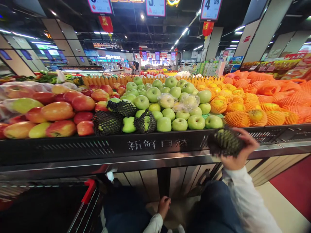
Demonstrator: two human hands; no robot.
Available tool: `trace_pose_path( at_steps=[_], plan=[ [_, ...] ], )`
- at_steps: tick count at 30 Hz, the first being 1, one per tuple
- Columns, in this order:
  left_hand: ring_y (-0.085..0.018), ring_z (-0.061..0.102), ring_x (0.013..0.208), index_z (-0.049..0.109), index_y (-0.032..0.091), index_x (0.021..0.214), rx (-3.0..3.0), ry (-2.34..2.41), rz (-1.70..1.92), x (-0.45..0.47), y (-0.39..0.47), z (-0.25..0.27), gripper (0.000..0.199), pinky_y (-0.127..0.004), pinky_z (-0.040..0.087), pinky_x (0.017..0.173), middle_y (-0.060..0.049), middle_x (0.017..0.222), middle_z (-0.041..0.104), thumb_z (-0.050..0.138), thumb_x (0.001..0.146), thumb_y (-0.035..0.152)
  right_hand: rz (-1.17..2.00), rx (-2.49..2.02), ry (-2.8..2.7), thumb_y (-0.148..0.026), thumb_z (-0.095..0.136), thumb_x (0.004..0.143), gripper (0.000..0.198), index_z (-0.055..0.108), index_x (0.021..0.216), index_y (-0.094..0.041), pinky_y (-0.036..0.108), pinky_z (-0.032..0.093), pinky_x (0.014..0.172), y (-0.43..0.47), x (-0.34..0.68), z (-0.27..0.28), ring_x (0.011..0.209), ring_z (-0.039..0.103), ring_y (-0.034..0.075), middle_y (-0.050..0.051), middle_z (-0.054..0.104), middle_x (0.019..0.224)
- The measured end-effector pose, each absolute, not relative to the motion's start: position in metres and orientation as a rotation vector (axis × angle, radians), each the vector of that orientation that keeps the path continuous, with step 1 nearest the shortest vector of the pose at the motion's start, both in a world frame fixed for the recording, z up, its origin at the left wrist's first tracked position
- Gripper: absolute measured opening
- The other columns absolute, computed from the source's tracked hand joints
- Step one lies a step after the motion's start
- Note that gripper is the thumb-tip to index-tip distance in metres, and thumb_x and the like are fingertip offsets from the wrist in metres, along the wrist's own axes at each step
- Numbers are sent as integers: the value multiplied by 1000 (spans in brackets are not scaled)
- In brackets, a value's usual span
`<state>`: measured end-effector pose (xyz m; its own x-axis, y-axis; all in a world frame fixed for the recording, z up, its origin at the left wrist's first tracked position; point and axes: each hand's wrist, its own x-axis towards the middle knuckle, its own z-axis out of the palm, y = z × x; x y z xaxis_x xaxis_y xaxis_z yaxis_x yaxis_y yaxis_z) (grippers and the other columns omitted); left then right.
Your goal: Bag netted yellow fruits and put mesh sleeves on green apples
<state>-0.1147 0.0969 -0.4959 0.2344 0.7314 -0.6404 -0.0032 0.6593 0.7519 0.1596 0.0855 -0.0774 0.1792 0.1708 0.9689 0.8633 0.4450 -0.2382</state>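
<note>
My right hand (pixel 240 150) is raised in front of the display's edge at the right, its fingers wrapped round a green apple in a black foam net (pixel 225 142), slightly blurred. Low down, between my knees, my left hand (pixel 164 205) hangs with its fingers curled in and nothing visible in them. Green apples (pixel 163 124) are piled on the stand ahead, two of them in clear wrap. Beside them lie more black foam nets (pixel 108 123), one with green fruit showing through (pixel 146 121).
Red apples (pixel 57 111) fill the left of the stand; oranges in orange nets (pixel 236 119) lie to the right. A black rail with white lettering (pixel 155 144) and a metal ledge run along the front. A shopping cart (pixel 89 191) stands at lower left.
</note>
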Motion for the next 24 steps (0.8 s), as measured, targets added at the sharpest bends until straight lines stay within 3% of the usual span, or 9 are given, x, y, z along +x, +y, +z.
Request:
trace_pose_path(
  at_steps=[3,5,8,11,15,20,24],
  plan=[
    [-13,41,51,53,22,55,845,1331,574,-117,97,-490,31,-31,34,57,1,57,50,76,56,42,-848,-1268,-1194,-45,79,68,77,46,127,-7,52,38,110,122,188,-27,124,47,30,21,44,125],
    [-12,42,50,53,21,56,889,1362,562,-118,98,-484,22,-30,33,58,1,57,52,71,61,35,-795,-1477,-1182,-48,78,69,81,50,129,-1,48,40,107,151,206,-14,123,44,28,22,41,127],
    [-11,41,47,52,21,57,924,1391,530,-118,98,-476,18,-28,31,57,2,56,50,65,68,27,-637,-1744,-1201,-43,76,71,88,43,138,5,43,38,109,190,220,-8,124,44,26,25,40,132],
    [-10,41,46,52,20,59,950,1385,484,-116,97,-469,18,-26,30,55,4,56,50,59,75,20,-525,-1923,-1194,-35,73,74,81,42,141,-1,43,43,107,212,218,-3,121,51,30,23,51,132],
    [-8,42,48,50,18,61,981,1364,447,-115,94,-463,24,-23,30,55,5,57,48,50,84,12,-574,-2154,-1276,-39,69,79,68,51,138,-9,51,45,102,212,203,10,119,53,35,20,57,130],
    [-7,42,47,51,18,64,998,1387,404,-114,93,-459,24,-22,30,54,6,59,49,48,87,11,-632,-2223,-1345,-46,60,82,69,50,141,-13,57,45,99,210,197,8,121,49,40,19,55,135],
    [-8,41,47,48,19,62,1016,1408,374,-111,92,-460,24,-22,31,54,6,56,47,50,85,13,-642,-2019,-1265,-48,48,87,72,42,150,-13,60,36,110,208,204,2,134,39,39,18,40,152]
  ],
)
